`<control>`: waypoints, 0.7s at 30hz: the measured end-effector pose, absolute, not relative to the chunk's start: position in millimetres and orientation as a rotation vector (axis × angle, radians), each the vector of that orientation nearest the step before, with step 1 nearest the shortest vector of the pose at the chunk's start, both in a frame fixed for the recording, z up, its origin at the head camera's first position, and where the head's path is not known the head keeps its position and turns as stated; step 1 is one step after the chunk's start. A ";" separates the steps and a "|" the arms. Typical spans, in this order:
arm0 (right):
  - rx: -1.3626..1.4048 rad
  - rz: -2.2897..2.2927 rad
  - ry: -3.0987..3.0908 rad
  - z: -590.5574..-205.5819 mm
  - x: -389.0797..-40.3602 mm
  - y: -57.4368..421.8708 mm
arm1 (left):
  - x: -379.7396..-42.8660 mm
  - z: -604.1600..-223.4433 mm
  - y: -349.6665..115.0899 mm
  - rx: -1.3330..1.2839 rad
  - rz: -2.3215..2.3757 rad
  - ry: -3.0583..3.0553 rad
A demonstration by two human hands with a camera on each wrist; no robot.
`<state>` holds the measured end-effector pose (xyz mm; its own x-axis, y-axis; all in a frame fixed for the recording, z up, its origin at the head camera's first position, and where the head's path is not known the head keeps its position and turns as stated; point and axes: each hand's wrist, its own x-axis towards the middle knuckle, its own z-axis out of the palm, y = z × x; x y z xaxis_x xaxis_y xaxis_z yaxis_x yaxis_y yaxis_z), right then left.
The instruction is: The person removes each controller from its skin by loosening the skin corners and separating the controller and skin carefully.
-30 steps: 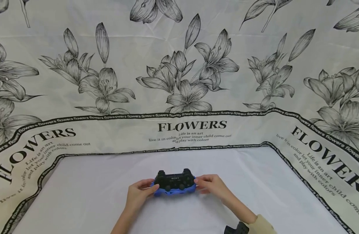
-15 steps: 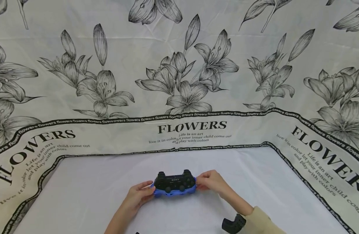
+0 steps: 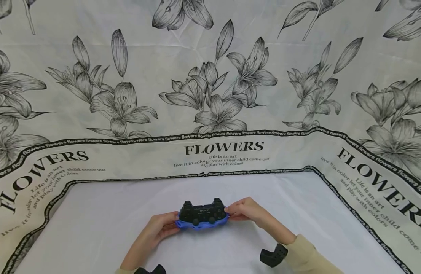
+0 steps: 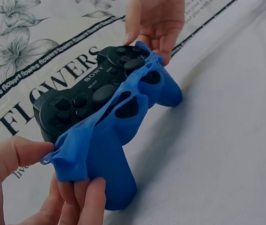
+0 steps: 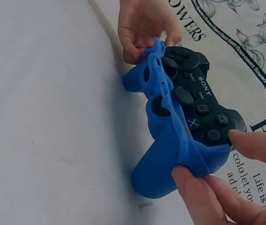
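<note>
A black Sony game controller (image 3: 203, 212) sits partly inside a blue silicone controller cover (image 3: 198, 225), just over the white tabletop. The cover wraps the grips and lower edge, while the button face and both thumbsticks stay bare. At the controller's left end my left hand (image 3: 161, 225) pinches the cover's bunched edge between thumb (image 4: 35, 152) and fingers. My right hand (image 3: 247, 210) holds the opposite end. Its thumb (image 5: 254, 143) lies at the controller's edge by the circle button, and its fingers press the cover from below. The controller's underside is hidden.
A white cloth (image 3: 94, 228) covers the table. Behind and beside it stand panels of flower-printed fabric (image 3: 138, 160) with "FLOWERS" lettering. Black wrist mounts (image 3: 273, 255) and beige sleeves (image 3: 308, 253) show at the bottom of the head view.
The left thumb has shifted off the controller's front to its left edge, and the left forearm has swung outward. The right hand has shifted slightly at its end. The controller stays nearly in place.
</note>
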<state>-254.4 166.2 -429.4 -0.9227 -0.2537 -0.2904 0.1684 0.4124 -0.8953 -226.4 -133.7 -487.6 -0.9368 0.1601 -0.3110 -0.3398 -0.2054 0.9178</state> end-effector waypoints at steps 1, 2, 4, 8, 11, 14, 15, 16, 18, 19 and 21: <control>-0.078 -1.529 2.258 -430.9 -256.1 167.3 | -226.1 -487.0 -133.7 -0.219 2.207 1.743; -0.085 -1.539 2.226 -432.5 -257.9 168.5 | -225.9 -486.4 -133.5 -0.233 2.210 1.743; -0.101 -1.563 2.164 -435.2 -261.1 171.1 | -225.3 -485.2 -132.0 -0.261 2.218 1.752; -0.119 -1.585 2.068 -437.4 -267.0 176.6 | -225.5 -484.5 -126.0 -0.321 2.239 1.780; -0.116 -1.580 2.042 -437.1 -270.3 179.1 | -226.2 -484.5 -122.2 -0.345 2.247 1.799; -0.106 -1.583 2.030 -437.0 -271.8 178.8 | -226.5 -484.7 -121.2 -0.361 2.244 1.817; -0.097 -1.586 2.030 -437.0 -271.9 178.1 | -226.6 -485.0 -121.4 -0.364 2.238 1.829; -0.086 -1.592 2.031 -436.9 -271.7 177.2 | -226.6 -485.2 -121.5 -0.369 2.228 1.846; -0.061 -1.603 2.042 -436.7 -271.3 174.9 | -226.8 -485.1 -121.6 -0.373 2.201 1.888; -0.052 -1.599 2.062 -436.4 -271.0 173.6 | -227.0 -484.7 -121.4 -0.372 2.185 1.914; -0.049 -1.566 2.152 -435.2 -269.9 170.0 | -228.2 -483.7 -120.5 -0.359 2.164 1.954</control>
